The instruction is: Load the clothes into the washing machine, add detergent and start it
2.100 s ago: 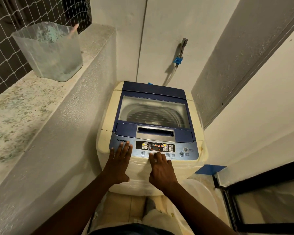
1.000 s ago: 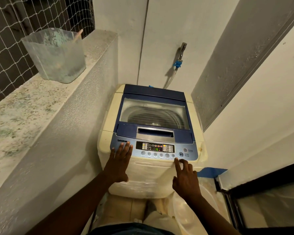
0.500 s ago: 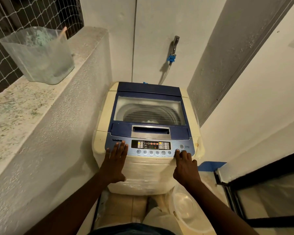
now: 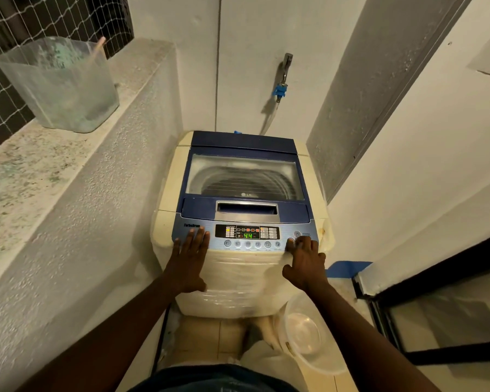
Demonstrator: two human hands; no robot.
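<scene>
I am resting my left hand [image 4: 191, 257] flat and open on the washing machine [image 4: 246, 222], lid shut; my right hand [image 4: 304, 261], fingers loose, is risking brushing the power button [image 4: 297, 233], cancelling the cycle.

Warm, dim overhead light; soft shadows on walls. Wide-angle bowing at frame edges. Green digital display [image 4: 248, 235] glows sharply.

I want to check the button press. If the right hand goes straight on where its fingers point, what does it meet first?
The right hand has its fingertips already on the right end of the control panel. Straight on, it would probably meet the round power button first, then the closed lid. Depth is unclear.
</scene>
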